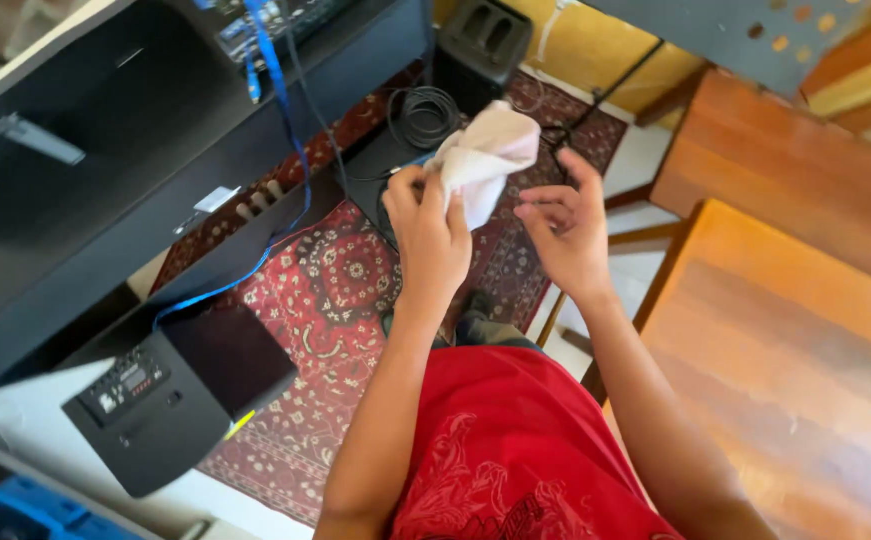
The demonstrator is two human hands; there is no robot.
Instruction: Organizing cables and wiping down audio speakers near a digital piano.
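- Two bare hands in view, both raised in front of the person's red shirt, above a red patterned rug.
- Left hand: fingers closed around the lower part of a white cloth, gripping it. Cloth bunches up and out beyond the fingers, toward the far side.
- Right hand: released, fingers spread and slightly curled, holding nothing. It sits just right of the cloth; fingertips near the hanging edge, contact can't be confirmed.
- Cloth location: mid-air, centre of frame, over the rug and a coiled black cable. It rests on no surface.
- Progress, judged from this view only: cloth is picked up and in hand. It isn't pressed to any surface, so wiping isn't under way at this moment. No dust or marks are resolvable, so what has been cleaned already can't be told.
- Surroundings: long black desk runs along the left, with a blue cable hanging off it.
- Black speaker box with control panel sits on the floor, near left.
- Second black speaker stands far centre, beyond the coiled cable.
- Wooden table fills the right side.
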